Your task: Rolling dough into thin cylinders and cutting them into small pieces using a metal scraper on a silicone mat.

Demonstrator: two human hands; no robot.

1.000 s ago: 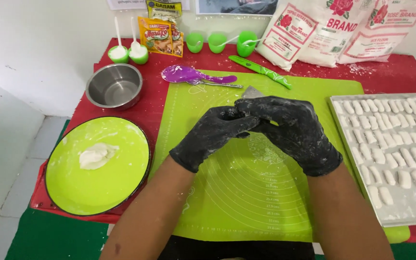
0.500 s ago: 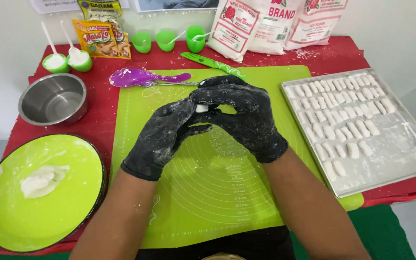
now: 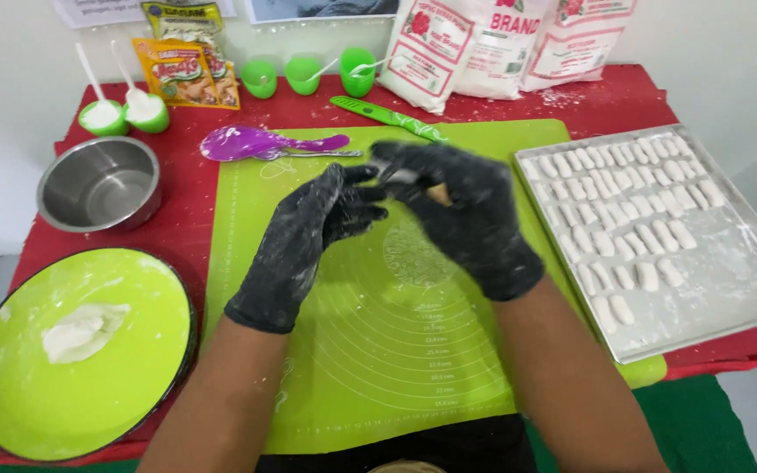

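Observation:
Both my hands wear black gloves dusted with flour and hover above a green silicone mat (image 3: 378, 368). My left hand (image 3: 308, 236) has its palm turned to the right, fingers loosely apart, and nothing shows in it. My right hand (image 3: 470, 215) is blurred with motion. Its fingertips pinch a small pale dough piece (image 3: 402, 176) just right of the left fingertips. The two hands are close but slightly apart.
A metal tray (image 3: 729, 280) with several rows of small white dough sticks lies at the right. A green plate (image 3: 133, 385) with a dough lump (image 3: 81, 331) sits front left, with a steel bowl (image 3: 98, 186) behind it. A purple spoon (image 3: 247, 143), green knife (image 3: 387, 118), green cups, seasoning packets and flour bags (image 3: 466, 44) line the back.
The hands were pressed together around a small dough piece; now they have parted a little and the right hand moves with the piece. The view has shifted left.

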